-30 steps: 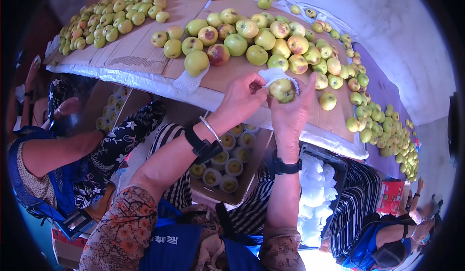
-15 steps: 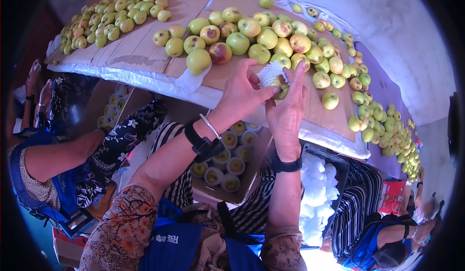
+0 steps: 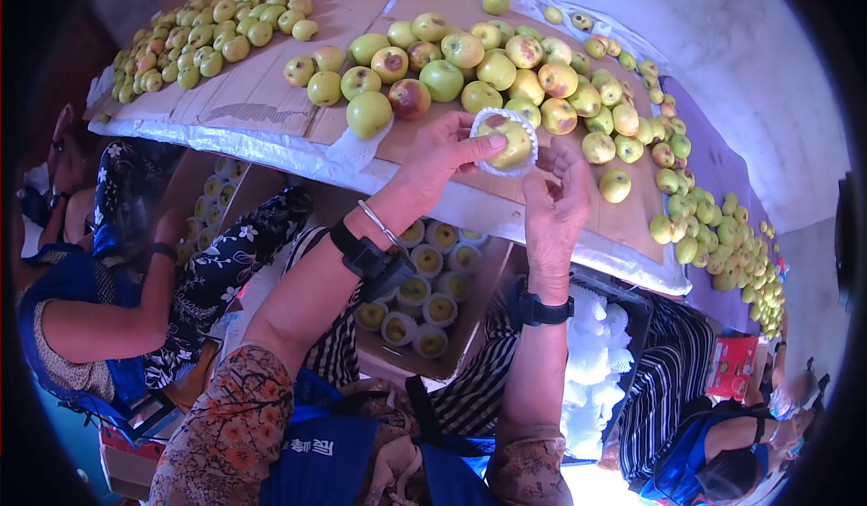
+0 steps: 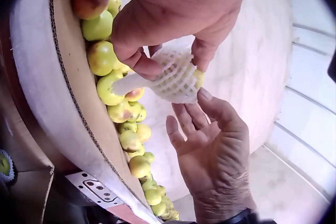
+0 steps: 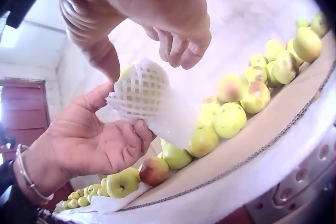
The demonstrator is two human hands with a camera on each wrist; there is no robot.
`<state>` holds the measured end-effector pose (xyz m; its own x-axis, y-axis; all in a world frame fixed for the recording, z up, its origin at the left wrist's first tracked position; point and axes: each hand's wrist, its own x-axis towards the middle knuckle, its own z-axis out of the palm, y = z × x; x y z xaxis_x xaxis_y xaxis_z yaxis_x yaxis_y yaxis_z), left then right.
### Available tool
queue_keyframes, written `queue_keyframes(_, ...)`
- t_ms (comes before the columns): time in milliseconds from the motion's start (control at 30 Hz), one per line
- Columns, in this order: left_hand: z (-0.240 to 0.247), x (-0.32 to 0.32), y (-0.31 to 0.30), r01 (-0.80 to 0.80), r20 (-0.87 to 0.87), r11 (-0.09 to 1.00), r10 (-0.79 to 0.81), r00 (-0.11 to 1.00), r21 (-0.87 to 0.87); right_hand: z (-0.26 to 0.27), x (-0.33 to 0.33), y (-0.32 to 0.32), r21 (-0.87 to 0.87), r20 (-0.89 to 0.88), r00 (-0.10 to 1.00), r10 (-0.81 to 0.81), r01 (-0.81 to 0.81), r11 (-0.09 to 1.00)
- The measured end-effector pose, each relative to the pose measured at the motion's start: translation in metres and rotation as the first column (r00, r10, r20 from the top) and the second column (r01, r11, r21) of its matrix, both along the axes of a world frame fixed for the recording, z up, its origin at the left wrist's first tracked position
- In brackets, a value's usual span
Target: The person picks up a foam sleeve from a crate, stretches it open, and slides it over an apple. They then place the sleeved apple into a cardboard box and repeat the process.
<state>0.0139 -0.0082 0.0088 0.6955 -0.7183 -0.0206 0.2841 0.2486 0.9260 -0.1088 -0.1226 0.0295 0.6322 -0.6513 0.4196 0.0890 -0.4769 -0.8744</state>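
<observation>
Holding an apple (image 3: 510, 137) in a foam net sleeve (image 3: 526, 159) w/ my left hand (image 3: 440, 158): fingers curled under it, thumb on the rim, just above the counter (image 3: 271, 99) edge. Sleeve's long axis runs from its open mouth, facing up at me, to the loose tail, pointing down twd the counter. Right hand (image 3: 555, 201) sits just beside it, fingers relaxed & loosely spread, holding nothing. Loose apples (image 3: 470, 63) piled behind.

Apples (image 3: 442, 79) crowd the surface's (image 3: 257, 90) middle; the strip along its near edge lies bare and passable.
</observation>
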Motion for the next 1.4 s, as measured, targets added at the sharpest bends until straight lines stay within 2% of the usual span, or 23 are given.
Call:
queue_keyframes(33, 0.001, -0.001, 0.000, 0.000, 0.004, 1.000, 0.000, 1.000, 0.011, -0.002, 0.001, 0.000, 0.101, 0.009, 1.000, -0.017, 0.016, 0.995)
queue_keyframes(133, 0.000, -0.004, -0.002, -0.001, 0.068, 1.000, 0.000, 0.998, 0.007, -0.009, 0.002, -0.001, 0.014, -0.051, 0.994, -0.098, 0.099, 0.995)
queue_keyframes(267, -0.005, -0.008, -0.007, -0.040, 0.174, 0.997, 0.050, 0.983, -0.062, -0.010, -0.003, 0.000, -0.005, -0.021, 0.995, -0.095, 0.095, 0.996)
queue_keyframes(367, 0.000, -0.005, -0.002, -0.044, 0.084, 0.999, 0.042, 0.996, 0.021, -0.003, -0.005, 0.003, -0.088, 0.014, 1.000, -0.008, 0.010, 0.996)
queue_keyframes(433, -0.003, 0.000, -0.002, -0.006, -0.026, 1.000, 0.005, 1.000, -0.024, 0.000, -0.005, -0.003, -0.168, -0.018, 0.999, 0.045, -0.047, 0.985)
queue_keyframes(567, 0.003, -0.004, -0.002, 0.003, -0.123, 0.995, -0.016, 0.992, -0.102, 0.009, 0.000, 0.006, -0.440, -0.025, 0.999, -0.023, 0.010, 0.898)
queue_keyframes(633, 0.001, -0.003, -0.002, 0.121, -0.044, 0.991, -0.123, 0.991, -0.053, -0.002, 0.005, 0.006, -0.528, -0.104, 0.994, -0.027, -0.032, 0.849)
queue_keyframes(667, 0.000, -0.003, -0.002, 0.178, -0.008, 0.984, -0.178, 0.984, -0.025, -0.006, 0.007, 0.007, -0.482, -0.117, 0.993, -0.032, -0.028, 0.876)
queue_keyframes(767, -0.006, -0.006, -0.006, 0.068, 0.285, 0.994, -0.090, 0.954, 0.087, -0.012, 0.010, 0.008, -0.353, -0.145, 0.989, -0.019, -0.034, 0.935)
queue_keyframes(867, -0.002, -0.011, -0.007, -0.010, 0.206, 0.995, 0.031, 0.978, -0.102, -0.008, 0.008, 0.010, -0.271, -0.190, 0.980, 0.051, -0.102, 0.957)
queue_keyframes(933, 0.000, -0.011, -0.003, -0.014, 0.304, 0.995, 0.042, 0.952, -0.094, 0.004, 0.008, 0.016, -0.233, -0.273, 0.955, 0.116, -0.182, 0.955)
queue_keyframes(1067, 0.002, -0.014, -0.001, -0.063, 0.529, 0.998, 0.047, 0.847, 0.013, -0.002, 0.007, 0.012, -0.209, -0.269, 0.950, 0.156, -0.215, 0.954)
queue_keyframes(1133, 0.006, -0.016, -0.002, -0.092, 0.511, 0.993, 0.045, 0.858, 0.068, -0.004, 0.009, 0.011, -0.193, -0.238, 0.946, 0.222, -0.270, 0.943)
queue_keyframes(1167, 0.007, -0.017, -0.002, -0.106, 0.502, 0.990, 0.045, 0.864, 0.095, -0.005, 0.009, 0.013, -0.196, -0.264, 0.943, 0.200, -0.256, 0.947)
queue_keyframes(1267, 0.006, -0.013, -0.003, -0.063, 0.328, 0.996, 0.039, 0.944, 0.064, -0.007, 0.010, 0.020, -0.209, -0.309, 0.942, 0.131, -0.202, 0.957)
queue_keyframes(1333, 0.007, -0.012, -0.002, -0.063, 0.130, 0.998, 0.063, 0.989, -0.007, -0.006, 0.010, 0.023, -0.218, -0.297, 0.951, 0.082, -0.152, 0.964)
queue_keyframes(1400, 0.005, -0.008, -0.001, -0.094, -0.072, 0.992, 0.088, 0.994, -0.084, -0.007, 0.009, 0.020, -0.147, -0.350, 0.929, 0.117, -0.178, 0.973)
